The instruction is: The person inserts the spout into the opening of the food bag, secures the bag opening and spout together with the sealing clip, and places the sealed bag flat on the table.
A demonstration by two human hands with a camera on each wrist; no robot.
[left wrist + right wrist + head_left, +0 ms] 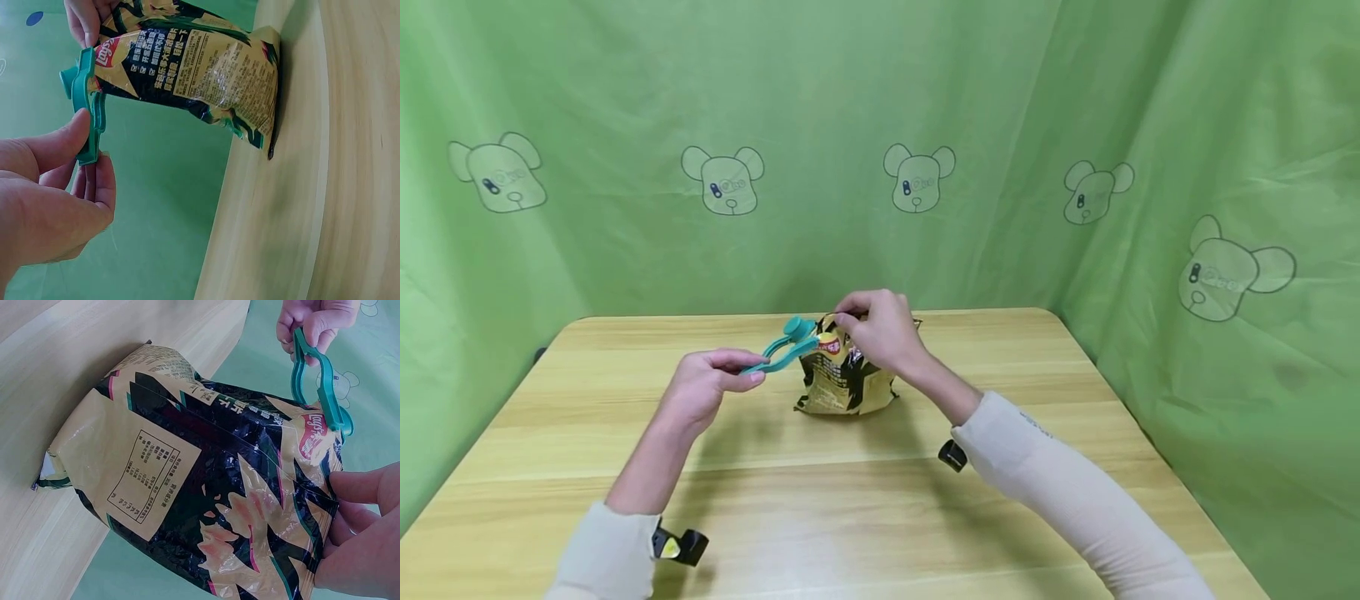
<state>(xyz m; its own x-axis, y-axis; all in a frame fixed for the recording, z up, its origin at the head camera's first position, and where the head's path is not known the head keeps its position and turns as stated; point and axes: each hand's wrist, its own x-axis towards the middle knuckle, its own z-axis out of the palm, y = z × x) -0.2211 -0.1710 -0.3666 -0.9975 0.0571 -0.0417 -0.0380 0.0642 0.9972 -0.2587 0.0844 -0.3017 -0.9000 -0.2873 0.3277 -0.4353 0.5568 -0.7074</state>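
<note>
A gold and black Lay's chip bag (842, 387) stands upright on the wooden table. My right hand (880, 329) pinches the bag's top edge between thumb and fingers, plain in the right wrist view (369, 531). From the left side, my left hand (703, 387) holds a teal bag clip (786, 354) by its narrow end. The clip's far end, with a round knob on it, lies at the bag's top left corner beside the red logo. In the left wrist view the clip (87, 112) has its two arms spread around that corner.
The wooden table (820, 517) stretches toward me under both forearms. Behind it hangs a green curtain (820, 242) with bear-head prints, which also runs along both sides. A black camera (681, 546) sits on the left wrist and another (952, 456) on the right.
</note>
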